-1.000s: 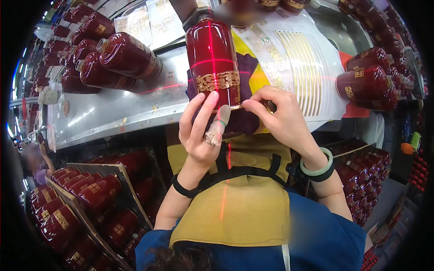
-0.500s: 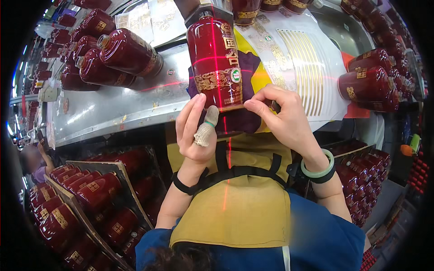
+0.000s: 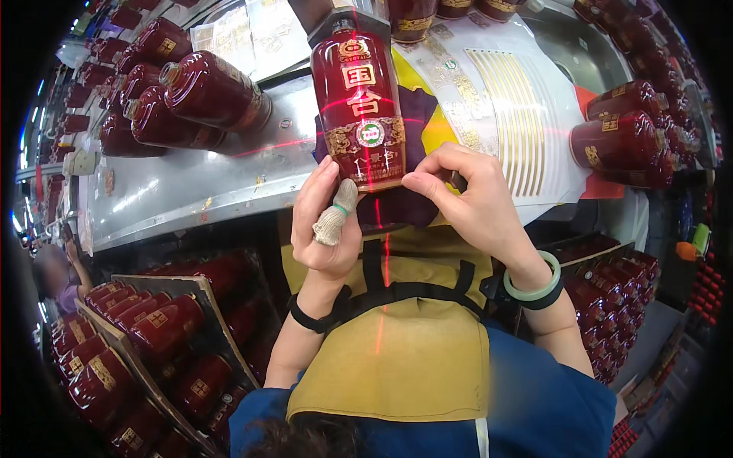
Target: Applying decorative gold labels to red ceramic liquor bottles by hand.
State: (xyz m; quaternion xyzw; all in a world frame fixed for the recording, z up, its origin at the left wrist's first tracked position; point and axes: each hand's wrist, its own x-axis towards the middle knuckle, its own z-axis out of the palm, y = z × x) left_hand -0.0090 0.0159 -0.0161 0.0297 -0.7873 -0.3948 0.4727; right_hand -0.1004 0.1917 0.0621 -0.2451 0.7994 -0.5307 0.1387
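Note:
A dark red glass bottle [image 3: 356,103] with gold lettering and a round green-and-white emblem lies with its base toward me, its neck by a grey metal holder [image 3: 336,19]. My left hand [image 3: 324,229] holds the base's left side, fingers along the glass; its thumb wears a cloth finger cot [image 3: 336,215] with a green band. At the base's right edge, my right hand [image 3: 477,195] pinches thumb against forefinger on the end of a thin gold strip [image 3: 385,185] along the bottom rim. Dark purple cloth [image 3: 416,114] lies under the bottle.
To the right, a white sheet [image 3: 561,145] carries rows of gold strips [image 3: 508,122]. Several red bottles [image 3: 217,91] lie at left, with more [image 3: 622,149] at right. Boarded racks of bottles [image 3: 172,324] stand below the metal table [image 3: 175,183]. Red laser lines cross the bottle.
The bottle has rolled so its lettering and emblem moved left and now face up at its middle. Both hands have shifted slightly left with it.

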